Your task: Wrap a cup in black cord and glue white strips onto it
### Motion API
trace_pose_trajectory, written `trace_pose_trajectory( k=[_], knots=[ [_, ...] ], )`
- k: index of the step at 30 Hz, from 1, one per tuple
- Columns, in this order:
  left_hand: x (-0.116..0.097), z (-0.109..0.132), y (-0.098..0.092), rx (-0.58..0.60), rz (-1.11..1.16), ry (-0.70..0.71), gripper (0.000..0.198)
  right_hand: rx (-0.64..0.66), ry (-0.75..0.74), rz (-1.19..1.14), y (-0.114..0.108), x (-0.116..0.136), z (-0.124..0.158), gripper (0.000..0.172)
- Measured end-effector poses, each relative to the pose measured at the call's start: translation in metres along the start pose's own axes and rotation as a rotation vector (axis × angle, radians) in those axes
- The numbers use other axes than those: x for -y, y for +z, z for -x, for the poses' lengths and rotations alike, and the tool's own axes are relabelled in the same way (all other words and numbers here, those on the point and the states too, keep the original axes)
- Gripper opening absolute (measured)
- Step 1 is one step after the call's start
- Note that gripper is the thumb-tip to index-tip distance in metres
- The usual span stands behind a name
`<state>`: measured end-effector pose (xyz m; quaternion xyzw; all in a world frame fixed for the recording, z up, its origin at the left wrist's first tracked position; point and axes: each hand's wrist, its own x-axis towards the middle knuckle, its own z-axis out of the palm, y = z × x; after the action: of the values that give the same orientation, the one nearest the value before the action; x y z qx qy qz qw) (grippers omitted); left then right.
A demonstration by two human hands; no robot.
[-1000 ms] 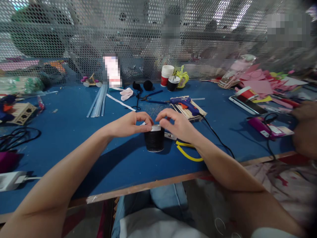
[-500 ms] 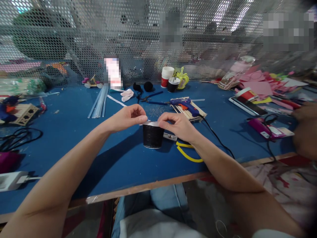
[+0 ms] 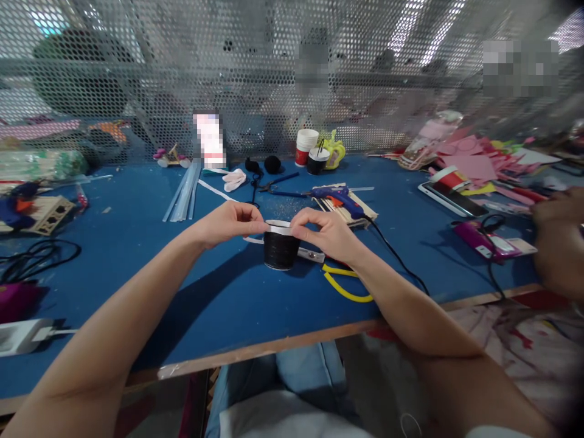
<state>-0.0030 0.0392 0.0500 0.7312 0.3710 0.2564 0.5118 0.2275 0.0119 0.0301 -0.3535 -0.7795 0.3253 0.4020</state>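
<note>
Black cup [image 3: 280,251] stands upright between my left hand [image 3: 228,224] and right hand [image 3: 327,234], both pinching white ribbon [image 3: 280,230] along its near rim, neither clearly nearer

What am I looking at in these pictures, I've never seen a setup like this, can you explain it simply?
There's no machine here: a person is working with two bare hands. One camera, worn on the head, looks forward and down, so every picture shows roughly the wearer's own view.

The left hand and right hand pinch a white strip along the rim of an upright black cup.

On the blue table, beyond the right hand, a glue gun rests on wooden sticks. Farther back are pliers and stacked paper cups. A phone lies to the right, and another person's arm shows at the right edge.
</note>
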Motion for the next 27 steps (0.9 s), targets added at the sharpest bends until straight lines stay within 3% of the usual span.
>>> trace_pose_trajectory(
  k=[12, 19, 23, 27],
  knots=[
    [0.001, 0.0, 0.002, -0.001, 0.042, 0.013, 0.023, 0.034, -0.018, -0.101, 0.0, 0.002, 0.001, 0.018],
    [0.014, -0.004, 0.008, 0.107, 0.342, -0.092, 0.03, 0.044, -0.007, -0.137, 0.001, 0.001, 0.001, 0.017],
    [0.02, -0.005, 0.013, 0.091, 0.533, -0.199, 0.036, 0.039, -0.011, -0.116, 0.0, -0.001, 0.0, 0.017],
    [0.023, -0.008, 0.015, 0.049, 0.53, -0.163, 0.049, 0.058, 0.004, -0.026, -0.002, -0.003, -0.001, 0.016]
  ],
)
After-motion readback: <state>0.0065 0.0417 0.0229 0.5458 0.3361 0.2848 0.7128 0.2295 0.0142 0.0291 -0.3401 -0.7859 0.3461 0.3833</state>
